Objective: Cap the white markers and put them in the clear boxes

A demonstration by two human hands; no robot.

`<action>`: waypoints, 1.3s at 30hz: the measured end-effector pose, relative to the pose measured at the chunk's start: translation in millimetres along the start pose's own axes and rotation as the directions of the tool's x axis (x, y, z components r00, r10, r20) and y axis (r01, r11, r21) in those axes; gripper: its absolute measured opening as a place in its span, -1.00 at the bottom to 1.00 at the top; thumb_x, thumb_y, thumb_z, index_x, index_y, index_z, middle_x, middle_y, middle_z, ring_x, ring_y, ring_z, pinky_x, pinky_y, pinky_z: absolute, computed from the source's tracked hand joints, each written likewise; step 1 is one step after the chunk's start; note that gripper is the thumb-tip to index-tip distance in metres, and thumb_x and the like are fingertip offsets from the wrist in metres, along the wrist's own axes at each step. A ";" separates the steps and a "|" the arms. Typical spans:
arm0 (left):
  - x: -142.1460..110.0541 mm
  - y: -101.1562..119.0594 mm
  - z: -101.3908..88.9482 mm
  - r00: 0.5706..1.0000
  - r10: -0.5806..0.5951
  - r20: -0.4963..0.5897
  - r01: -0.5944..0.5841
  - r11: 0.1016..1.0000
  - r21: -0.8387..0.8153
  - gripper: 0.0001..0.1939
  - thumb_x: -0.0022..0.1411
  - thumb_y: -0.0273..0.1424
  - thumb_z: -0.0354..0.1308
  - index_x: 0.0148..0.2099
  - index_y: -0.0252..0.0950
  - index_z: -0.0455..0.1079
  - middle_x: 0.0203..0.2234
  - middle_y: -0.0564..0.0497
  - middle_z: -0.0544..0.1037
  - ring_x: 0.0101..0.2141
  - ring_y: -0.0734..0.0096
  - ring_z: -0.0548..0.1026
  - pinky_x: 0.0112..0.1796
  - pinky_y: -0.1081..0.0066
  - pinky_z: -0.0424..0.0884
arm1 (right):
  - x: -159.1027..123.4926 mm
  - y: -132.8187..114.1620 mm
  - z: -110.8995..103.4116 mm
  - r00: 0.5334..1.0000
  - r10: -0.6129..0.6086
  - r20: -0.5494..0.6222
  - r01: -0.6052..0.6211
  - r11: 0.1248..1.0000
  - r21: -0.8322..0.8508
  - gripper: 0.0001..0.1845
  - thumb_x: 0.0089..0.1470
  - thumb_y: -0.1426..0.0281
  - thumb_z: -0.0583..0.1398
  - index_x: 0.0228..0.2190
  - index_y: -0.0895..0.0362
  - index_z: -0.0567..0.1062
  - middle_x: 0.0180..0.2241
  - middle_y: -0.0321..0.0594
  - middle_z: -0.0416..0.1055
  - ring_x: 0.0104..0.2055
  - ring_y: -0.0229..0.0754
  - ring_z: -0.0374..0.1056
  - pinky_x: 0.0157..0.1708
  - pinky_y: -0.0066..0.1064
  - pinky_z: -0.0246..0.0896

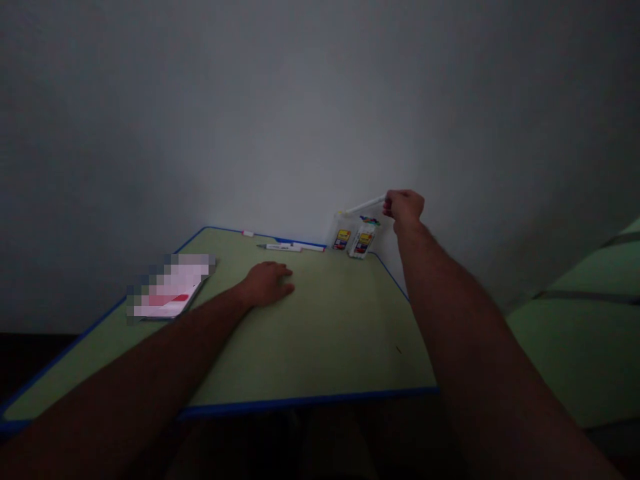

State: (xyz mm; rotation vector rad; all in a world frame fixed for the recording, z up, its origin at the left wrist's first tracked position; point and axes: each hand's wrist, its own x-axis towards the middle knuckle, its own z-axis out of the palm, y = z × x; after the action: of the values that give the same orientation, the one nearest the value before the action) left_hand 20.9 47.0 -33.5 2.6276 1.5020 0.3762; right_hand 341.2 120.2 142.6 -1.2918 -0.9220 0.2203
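My right hand point(404, 203) is closed on one end of a white marker point(366, 205), raised at the back right of the table. The marker slants down to the left, its far end close to the top of a clear plastic case point(342, 239) with a yellow and dark label. Beside that case stands a second clear case point(363, 239) with several markers whose coloured ends show at its top. My left hand point(267, 283) lies on the tabletop with its fingers apart, holding nothing. An uncapped marker point(280, 247) lies beyond it, near the table's back edge.
The pale green table point(320, 347) has a blue edge and stands against a grey wall point(270, 120). A book or pad point(170, 290), partly blurred out, lies at the left. A small white and pink cap point(247, 233) sits by the back edge.
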 end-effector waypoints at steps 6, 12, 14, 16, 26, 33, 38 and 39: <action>-3.1 3.5 -4.3 1.000 0.004 -0.002 -0.004 1.000 -0.006 -0.36 0.27 -0.04 0.02 0.25 -0.29 0.42 0.26 -0.21 0.38 0.25 0.04 0.33 0.24 0.18 0.17 | 10.2 7.4 13.1 0.999 -0.005 0.050 0.013 0.986 -0.168 -0.92 -0.07 0.59 0.25 -0.47 0.21 0.47 -0.62 -0.32 0.36 -0.63 -0.31 0.33 -0.65 -0.48 0.37; -4.4 6.0 -6.8 1.000 -0.002 0.003 0.002 1.000 -0.002 -0.38 0.28 -0.07 0.05 0.25 -0.30 0.42 0.24 -0.20 0.40 0.24 0.05 0.33 0.24 0.19 0.17 | 25.0 29.5 25.9 0.987 -0.066 0.144 0.114 0.928 -0.355 -0.91 -0.02 0.58 0.22 -0.40 0.22 0.52 -0.49 -0.17 0.47 -0.43 -0.20 0.48 -0.41 -0.38 0.46; -4.3 6.0 -6.3 1.000 0.005 -0.002 -0.005 1.000 -0.004 -0.39 0.28 -0.07 0.05 0.25 -0.29 0.42 0.24 -0.20 0.41 0.23 0.05 0.34 0.24 0.17 0.18 | 28.5 36.1 30.9 0.981 -0.095 0.166 0.158 0.893 -0.421 -0.87 -0.02 0.57 0.21 -0.38 0.23 0.55 -0.43 -0.11 0.52 -0.35 -0.14 0.51 -0.33 -0.33 0.47; -4.0 5.3 -5.2 1.000 0.016 -0.017 -0.016 1.000 -0.007 -0.40 0.27 -0.07 0.05 0.23 -0.28 0.43 0.23 -0.19 0.42 0.22 0.05 0.35 0.23 0.16 0.19 | 30.0 40.6 35.9 0.978 -0.106 0.180 0.183 0.854 -0.488 -0.83 -0.05 0.57 0.21 -0.37 0.23 0.59 -0.38 -0.08 0.55 -0.30 -0.10 0.52 -0.26 -0.29 0.47; -3.3 2.7 -2.2 0.999 0.026 -0.034 -0.026 1.000 -0.011 -0.41 0.26 -0.07 0.06 0.22 -0.26 0.44 0.21 -0.16 0.45 0.21 0.05 0.37 0.22 0.15 0.21 | 21.5 54.1 58.7 0.889 -0.147 0.434 0.411 0.674 -0.614 -0.76 -0.03 0.49 0.27 -0.27 0.22 0.66 -0.31 -0.08 0.59 -0.19 -0.05 0.53 -0.08 -0.24 0.41; -3.8 3.1 -0.9 0.999 0.018 -0.051 -0.019 0.999 -0.029 -0.42 0.26 -0.07 0.08 0.21 -0.24 0.45 0.22 -0.16 0.44 0.21 0.04 0.36 0.22 0.13 0.22 | 7.8 46.9 69.2 0.854 -0.104 0.509 0.478 0.542 -0.691 -0.76 -0.01 0.47 0.29 -0.25 0.22 0.67 -0.18 0.00 0.60 -0.07 0.02 0.51 0.00 -0.23 0.37; -3.2 2.7 -0.5 0.999 0.020 -0.048 -0.022 0.999 -0.031 -0.43 0.24 -0.08 0.10 0.20 -0.23 0.45 0.19 -0.13 0.47 0.20 0.05 0.37 0.22 0.12 0.23 | 6.4 47.5 75.2 0.829 -0.069 0.555 0.522 0.453 -0.723 -0.74 -0.03 0.48 0.29 -0.24 0.22 0.67 -0.17 -0.01 0.60 -0.07 0.03 0.51 0.01 -0.25 0.38; -3.1 2.8 -0.5 0.999 0.018 -0.047 -0.020 0.999 -0.032 -0.43 0.24 -0.07 0.10 0.20 -0.22 0.45 0.19 -0.13 0.47 0.20 0.05 0.37 0.22 0.12 0.23 | 7.0 48.0 76.4 0.822 -0.068 0.565 0.534 0.436 -0.724 -0.74 -0.03 0.48 0.29 -0.24 0.22 0.68 -0.16 -0.02 0.60 -0.06 0.03 0.51 0.01 -0.24 0.38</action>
State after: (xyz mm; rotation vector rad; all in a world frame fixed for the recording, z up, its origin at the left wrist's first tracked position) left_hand 21.7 42.8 -33.0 2.6280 1.4725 0.4630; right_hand 309.3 194.7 102.3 -2.0081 -1.8324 -0.3317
